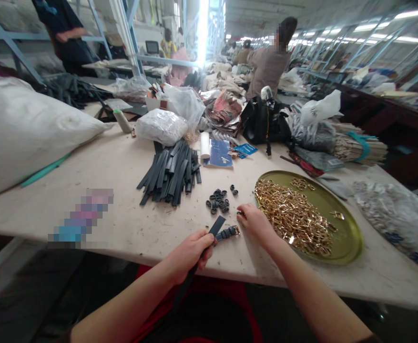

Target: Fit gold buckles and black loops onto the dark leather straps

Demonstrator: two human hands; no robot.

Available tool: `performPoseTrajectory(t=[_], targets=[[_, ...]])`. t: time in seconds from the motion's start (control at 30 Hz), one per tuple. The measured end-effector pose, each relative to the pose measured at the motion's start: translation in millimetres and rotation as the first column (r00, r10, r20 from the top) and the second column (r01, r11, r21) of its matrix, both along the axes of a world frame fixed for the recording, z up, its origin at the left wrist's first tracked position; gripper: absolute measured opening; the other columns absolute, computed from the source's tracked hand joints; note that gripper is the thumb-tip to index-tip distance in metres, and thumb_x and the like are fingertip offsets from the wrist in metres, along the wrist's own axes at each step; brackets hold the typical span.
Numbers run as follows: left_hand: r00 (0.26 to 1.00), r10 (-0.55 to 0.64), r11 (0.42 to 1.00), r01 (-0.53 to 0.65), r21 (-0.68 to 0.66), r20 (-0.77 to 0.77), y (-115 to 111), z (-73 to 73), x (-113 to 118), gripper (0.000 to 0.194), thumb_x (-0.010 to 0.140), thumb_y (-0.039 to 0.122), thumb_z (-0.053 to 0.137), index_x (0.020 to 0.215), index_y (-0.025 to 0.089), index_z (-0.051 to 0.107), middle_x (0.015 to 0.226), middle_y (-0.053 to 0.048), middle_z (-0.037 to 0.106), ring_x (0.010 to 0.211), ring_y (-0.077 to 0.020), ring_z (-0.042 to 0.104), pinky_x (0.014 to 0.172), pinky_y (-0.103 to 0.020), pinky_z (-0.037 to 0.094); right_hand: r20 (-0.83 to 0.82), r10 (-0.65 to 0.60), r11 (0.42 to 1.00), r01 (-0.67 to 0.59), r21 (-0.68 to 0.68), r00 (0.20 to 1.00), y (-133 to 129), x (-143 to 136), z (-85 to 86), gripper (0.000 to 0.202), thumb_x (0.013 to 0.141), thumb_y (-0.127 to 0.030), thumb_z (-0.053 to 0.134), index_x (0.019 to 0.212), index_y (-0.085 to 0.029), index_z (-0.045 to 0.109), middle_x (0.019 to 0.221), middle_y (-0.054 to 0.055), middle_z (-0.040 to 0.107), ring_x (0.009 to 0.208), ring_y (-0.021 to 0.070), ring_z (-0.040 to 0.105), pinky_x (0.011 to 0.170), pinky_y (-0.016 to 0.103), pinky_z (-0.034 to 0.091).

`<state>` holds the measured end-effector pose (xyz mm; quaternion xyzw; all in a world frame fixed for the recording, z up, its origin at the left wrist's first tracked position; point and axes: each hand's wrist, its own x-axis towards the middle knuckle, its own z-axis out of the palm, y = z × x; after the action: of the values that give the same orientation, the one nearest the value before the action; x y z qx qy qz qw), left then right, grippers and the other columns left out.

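Note:
My left hand (pixel 198 247) is closed around a dark strap (pixel 218 225), whose flat end points up and right while its tail hangs below the table edge. Beside that end, a second strap part (pixel 227 233) carries several dark loops and a gold buckle. My right hand (pixel 254 221) pinches a small dark piece (pixel 240 213) at its fingertips, just left of the round tray. Small black loops (pixel 218 200) lie in a loose group ahead of my hands. Behind them is a pile of dark strips (pixel 173 174). Gold buckles (pixel 290 214) are heaped on the gold tray (pixel 350 233).
A blue booklet (pixel 219 153) and white roll (pixel 205 145) lie behind the loops. Plastic bags (pixel 162 126), a black bag (pixel 266 121) and bundled pieces (pixel 359 145) line the back. A large white sack (pixel 26 128) fills the left. A person (pixel 269 66) stands beyond.

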<state>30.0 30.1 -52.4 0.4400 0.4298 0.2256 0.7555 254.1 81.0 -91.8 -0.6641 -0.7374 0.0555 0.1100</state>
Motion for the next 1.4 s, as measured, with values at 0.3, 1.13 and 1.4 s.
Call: performPoseTrajectory(t=[0.3,1.13,1.4], targets=[[0.997,0.063,0.996,-0.059,-0.072,0.05,-34.4,8.4,9.7,0.016,0.078,0.024,0.042,0.092,0.016,0.044,0.063,0.006,0.045,0.043,-0.0035,0.035,0.043,-0.017,0.029,0.002,0.007,1.0,-0.007,0.026,1.0,-19.7,2.9,-2.7,0.02,0.083,-0.021,0.048,0.097,-0.014,0.061,0.095,0.01,0.059,0.087,0.0184,0.056,0.079,0.027,0.039],[1.0,0.014,1.0,-0.014,0.005,0.015,-14.2,-0.2,15.1,0.03,0.08,0.044,0.042,0.083,0.015,0.047,0.049,0.009,0.033,0.04,-0.0046,0.028,0.042,-0.018,0.024,-0.092,-0.067,0.993,0.076,0.091,0.993,-8.6,-3.5,-4.0,0.016,0.08,-0.024,0.051,0.092,-0.016,0.058,0.09,0.008,0.06,0.083,0.0181,0.055,0.075,0.028,0.04],[1.0,0.004,0.996,-0.005,-0.088,-0.01,2.2,-3.9,12.2,0.024,0.078,0.039,0.04,0.081,0.016,0.045,0.048,0.009,0.033,0.039,-0.0051,0.028,0.041,-0.018,0.022,-0.076,-0.242,0.947,0.252,0.198,0.967,3.6,54.4,26.1,0.023,0.085,-0.022,0.039,0.096,-0.015,0.058,0.098,0.012,0.059,0.087,0.0211,0.055,0.077,0.032,0.04]])
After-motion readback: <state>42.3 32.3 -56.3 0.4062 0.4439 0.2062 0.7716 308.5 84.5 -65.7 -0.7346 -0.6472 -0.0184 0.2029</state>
